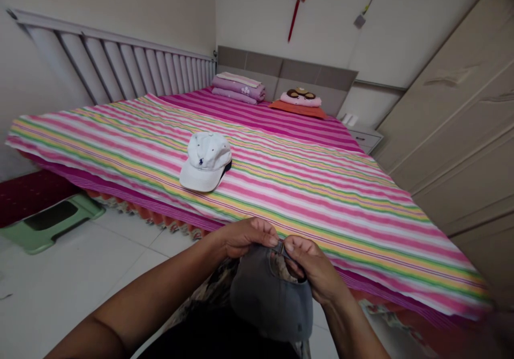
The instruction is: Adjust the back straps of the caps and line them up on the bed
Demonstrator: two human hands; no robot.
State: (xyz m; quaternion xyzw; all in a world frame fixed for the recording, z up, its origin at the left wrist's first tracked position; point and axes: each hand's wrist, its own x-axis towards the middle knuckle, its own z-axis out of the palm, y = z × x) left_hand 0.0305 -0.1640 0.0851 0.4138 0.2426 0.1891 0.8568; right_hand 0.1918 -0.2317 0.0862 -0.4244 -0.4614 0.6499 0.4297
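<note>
1. The bed [321,174] has a striped cover in pink, white, green and yellow over a magenta sheet.
2. A folded purple quilt [239,88] lies at the bed's far end, on the left.
3. Right of it on the bed, a pink bundle [300,100] with a brown pattern rests on orange fabric [297,109].
4. A red ornament [295,13] hangs on the wall above the bed.
5. A white slatted panel [132,67] runs left of the bed.
6. A green stool [54,221] stands on the floor [116,246], left of the bed.
7. A nightstand [364,138] is right of the bed's far end.
</note>
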